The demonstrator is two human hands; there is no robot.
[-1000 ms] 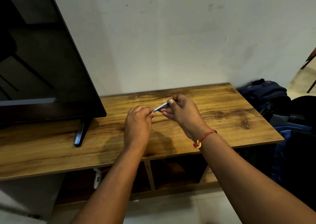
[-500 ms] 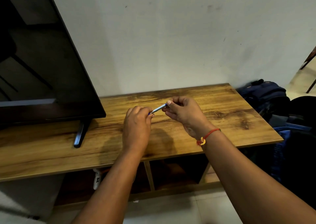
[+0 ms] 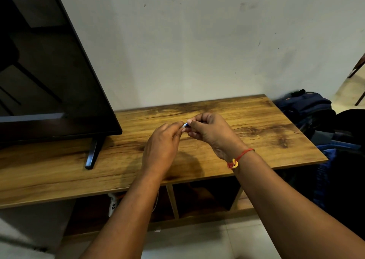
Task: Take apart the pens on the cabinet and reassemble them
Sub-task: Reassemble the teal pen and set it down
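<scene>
Pen [image 3: 184, 125] held above wooden cabinet [image 3: 266, 140], pinched at either end by left hand [image 3: 161, 146] and right hand [image 3: 212, 135], close together. Only a short blue-white section shows; fingers hide the rest. TV [image 3: 49, 81] at left, cropped. Pale wall [image 3: 197, 41] behind. Bags [image 3: 308, 108] at right.

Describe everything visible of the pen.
Only a short stretch of the pen shows, between the two hands: pale, silvery, with a blue bit, glossy. It slants up toward the right. The left hand pinches its lower end, the right hand its upper end; they hide the rest. It is held above the wooden cabinet, not touching it. Whether it is whole or in parts cannot be told.
</scene>
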